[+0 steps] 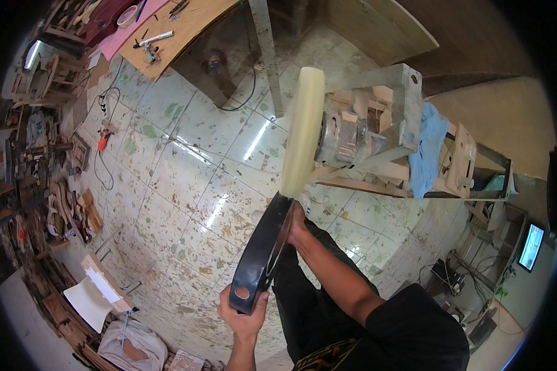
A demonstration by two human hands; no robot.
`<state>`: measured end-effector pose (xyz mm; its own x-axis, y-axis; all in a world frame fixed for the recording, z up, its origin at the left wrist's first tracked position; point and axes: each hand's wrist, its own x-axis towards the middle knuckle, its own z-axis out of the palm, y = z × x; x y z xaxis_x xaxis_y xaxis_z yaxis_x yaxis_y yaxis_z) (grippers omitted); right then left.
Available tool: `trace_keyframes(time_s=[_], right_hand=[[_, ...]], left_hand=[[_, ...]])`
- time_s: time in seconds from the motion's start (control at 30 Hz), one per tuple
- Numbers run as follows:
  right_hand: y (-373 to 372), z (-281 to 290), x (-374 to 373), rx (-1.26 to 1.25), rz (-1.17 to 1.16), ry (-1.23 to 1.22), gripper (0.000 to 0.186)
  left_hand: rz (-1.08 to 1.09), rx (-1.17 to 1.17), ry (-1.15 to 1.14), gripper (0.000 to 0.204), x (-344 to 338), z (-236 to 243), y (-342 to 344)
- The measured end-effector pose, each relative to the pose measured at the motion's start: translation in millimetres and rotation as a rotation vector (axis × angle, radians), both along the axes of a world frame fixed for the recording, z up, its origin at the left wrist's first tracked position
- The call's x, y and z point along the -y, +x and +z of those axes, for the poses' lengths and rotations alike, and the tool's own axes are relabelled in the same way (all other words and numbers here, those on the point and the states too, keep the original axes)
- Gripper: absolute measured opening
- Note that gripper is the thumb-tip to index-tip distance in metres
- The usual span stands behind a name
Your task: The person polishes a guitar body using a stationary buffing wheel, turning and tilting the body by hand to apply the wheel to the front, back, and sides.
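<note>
Left hand [244, 315] in a tight grip on the near end of a glossy black curved panel [263, 250]; right hand [296, 221] clasping its far edge (fingers mostly hidden), top touching the pale buffing wheel [303, 130] above the tiled floor [185, 185].

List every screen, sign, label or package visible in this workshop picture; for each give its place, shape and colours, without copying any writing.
Screen: far right edge, on a low stand; small upright rectangle, glowing blue-white, dark frame.
White sheets: lower left, propped by wood pieces; flat, plain, any print too small to tell.
No other signs, labels or packages can be made out.
</note>
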<state>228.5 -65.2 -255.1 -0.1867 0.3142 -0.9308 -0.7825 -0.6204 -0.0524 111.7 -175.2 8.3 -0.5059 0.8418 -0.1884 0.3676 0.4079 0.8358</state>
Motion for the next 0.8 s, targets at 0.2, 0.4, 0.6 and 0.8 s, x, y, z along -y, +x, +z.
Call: trace_keyframes(time_s=[0.2,0.4,0.6,0.8], right_hand=[[-10.6,40.0,-15.6,0.021,0.059,-0.022,0.044],[-9.4,44.4,-17.8,0.116,0.072,-0.074,0.043],[-9.2,24.8,-9.6,0.239,0.067,-0.079,0.040],[-1.7,7.3,-0.7,0.105,0.007,-0.052,0.041]], left_hand=[[0.057,0.023,0.011,0.054,-5.8,4.1,-1.6],[-0.016,-0.052,-0.050,0.052,-11.1,3.5,-5.5],[-0.047,-0.038,-0.124,0.050,-35.0,8.9,-1.8],[-0.030,0.022,-0.174,0.046,-53.4,11.5,3.9]])
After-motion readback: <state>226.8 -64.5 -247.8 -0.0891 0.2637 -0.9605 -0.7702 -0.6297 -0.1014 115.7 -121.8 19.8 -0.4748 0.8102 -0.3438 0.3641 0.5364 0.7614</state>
